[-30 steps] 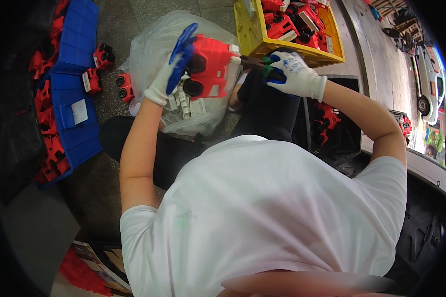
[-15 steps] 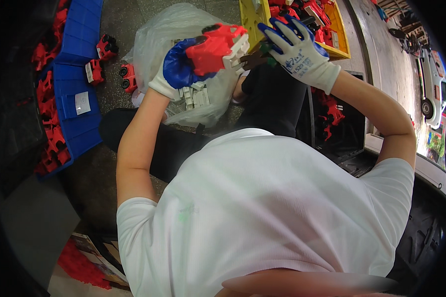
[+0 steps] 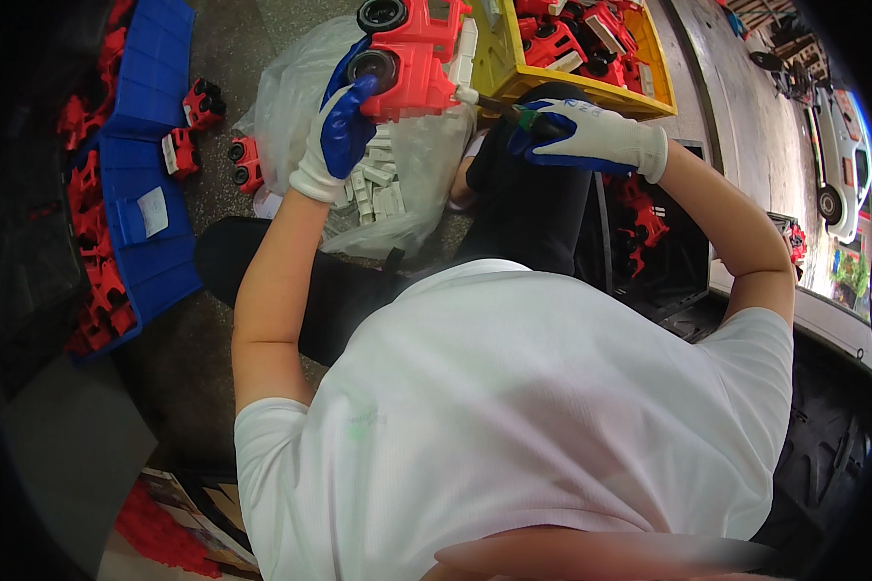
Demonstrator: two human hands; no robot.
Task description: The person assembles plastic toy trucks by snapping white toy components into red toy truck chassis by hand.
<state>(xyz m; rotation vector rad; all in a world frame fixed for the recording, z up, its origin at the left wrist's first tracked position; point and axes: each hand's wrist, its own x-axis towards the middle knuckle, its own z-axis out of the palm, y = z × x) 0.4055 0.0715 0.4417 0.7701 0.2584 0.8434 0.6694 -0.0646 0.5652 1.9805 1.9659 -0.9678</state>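
Note:
My left hand [image 3: 344,136], in a white glove with a blue palm, grips a red toy truck [image 3: 412,82] tilted with its black wheels turned up and to the left. A white part [image 3: 462,58] is on the truck's right end. My right hand [image 3: 591,134], gloved alike, is closed around the green-and-black handle of what looks like a screwdriver [image 3: 525,118]. Its dark shaft points left, and its tip is at or near the white part; whether they touch I cannot tell. Below the truck, a clear plastic bag [image 3: 305,73] holds several white plastic parts [image 3: 383,189].
A yellow crate [image 3: 601,89] of red toy trucks stands at the far right. Blue bins [image 3: 150,73] with red toy parts line the left. Several loose red trucks [image 3: 246,163] sit on the floor beside them. A black crate [image 3: 673,257] with red pieces is at my right.
The truck has been turned so its wheels show, and raised slightly. My right hand has come down and closed around the tool handle, its fingers having been spread before.

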